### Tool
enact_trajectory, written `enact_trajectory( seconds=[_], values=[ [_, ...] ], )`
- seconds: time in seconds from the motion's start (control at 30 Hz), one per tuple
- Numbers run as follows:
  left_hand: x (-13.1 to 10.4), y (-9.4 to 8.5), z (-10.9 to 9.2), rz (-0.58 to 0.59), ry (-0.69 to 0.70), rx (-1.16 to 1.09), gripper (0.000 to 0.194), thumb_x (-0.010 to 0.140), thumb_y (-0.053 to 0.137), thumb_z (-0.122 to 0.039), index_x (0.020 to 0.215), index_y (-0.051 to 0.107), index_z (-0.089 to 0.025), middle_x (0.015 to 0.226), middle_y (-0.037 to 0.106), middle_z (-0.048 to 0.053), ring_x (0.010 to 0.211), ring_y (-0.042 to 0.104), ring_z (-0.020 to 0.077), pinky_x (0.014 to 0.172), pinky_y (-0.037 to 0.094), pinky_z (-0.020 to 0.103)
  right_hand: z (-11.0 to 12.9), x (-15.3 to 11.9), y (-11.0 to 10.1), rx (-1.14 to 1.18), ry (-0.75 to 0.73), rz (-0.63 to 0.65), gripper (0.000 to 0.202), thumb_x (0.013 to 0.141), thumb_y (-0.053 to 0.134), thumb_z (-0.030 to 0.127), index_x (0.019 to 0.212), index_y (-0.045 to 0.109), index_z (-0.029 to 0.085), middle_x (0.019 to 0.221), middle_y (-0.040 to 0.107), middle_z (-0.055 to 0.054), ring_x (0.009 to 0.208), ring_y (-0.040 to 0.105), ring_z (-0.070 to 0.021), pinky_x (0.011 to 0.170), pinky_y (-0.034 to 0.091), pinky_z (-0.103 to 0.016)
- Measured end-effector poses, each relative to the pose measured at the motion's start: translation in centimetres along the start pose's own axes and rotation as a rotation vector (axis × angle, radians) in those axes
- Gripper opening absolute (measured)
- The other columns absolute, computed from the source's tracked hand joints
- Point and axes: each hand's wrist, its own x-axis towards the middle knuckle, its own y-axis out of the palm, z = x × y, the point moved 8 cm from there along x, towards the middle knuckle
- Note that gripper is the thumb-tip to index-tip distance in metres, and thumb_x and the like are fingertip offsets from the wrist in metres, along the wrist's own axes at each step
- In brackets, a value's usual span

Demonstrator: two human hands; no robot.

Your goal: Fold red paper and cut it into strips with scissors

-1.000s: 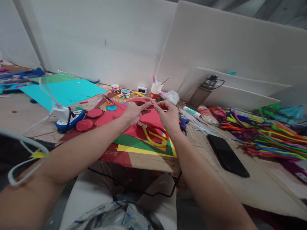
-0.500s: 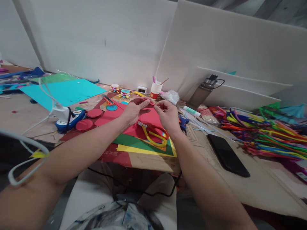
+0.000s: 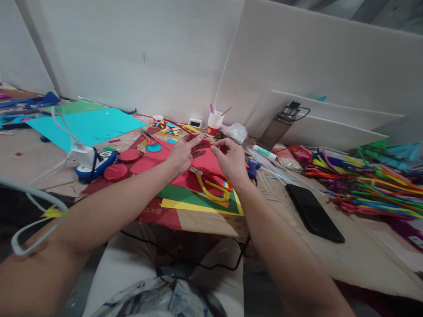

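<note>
A thin red strip is pinched between my left hand and my right hand. A long red end of it sticks out to the upper left, past my left fingers. Both hands are above red paper. Yellow-handled scissors lie on the paper stack just below them, near my right wrist. Under the red paper, green paper and yellow paper show at the front.
Red discs, a blue disc and a blue-and-white power plug holder are at left. A paper cup stands behind my hands. At right are a phone, a bottle and colourful pipe cleaners.
The red strip's long end now shows stretching to the upper left behind my left hand. My fingers have shifted only slightly.
</note>
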Motion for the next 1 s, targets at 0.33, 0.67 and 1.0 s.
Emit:
enact_trajectory(
  seconds=[0.33,0.67,1.0],
  values=[
    [-0.1,0.0,0.0,0.002,0.054,-0.002,0.015,0.077,0.073,-0.028,0.085,0.066,-0.017,0.087,0.074,0.003,0.079,0.069,0.0129,0.067,0.049,0.023,-1.0,0.2,0.1,0.123,0.080,-0.009,0.014,0.074,0.064,0.032,0.074,0.060,0.019,0.070,0.062,0.001,0.065,0.053,-0.0143,0.065,0.043,-0.030],
    [-0.2,0.5,0.1,0.021,0.059,0.015,0.022,0.065,0.081,-0.018,0.082,0.067,-0.016,0.083,0.072,0.003,0.080,0.067,0.0136,0.073,0.050,0.026,0.5,-0.1,-0.3,0.092,0.021,-0.022,0.011,0.074,0.065,0.027,0.070,0.058,0.020,0.068,0.061,0.001,0.064,0.053,-0.0143,0.063,0.042,-0.029],
    [0.1,0.0,0.1,0.006,0.080,0.047,0.029,0.059,0.083,-0.015,0.083,0.068,-0.014,0.075,0.071,0.002,0.071,0.066,0.0124,0.073,0.052,0.026,0.7,-0.1,-0.4,0.074,-0.008,-0.019,0.012,0.075,0.067,0.028,0.070,0.060,0.019,0.068,0.062,0.001,0.063,0.052,-0.0136,0.063,0.041,-0.029]
  ],
)
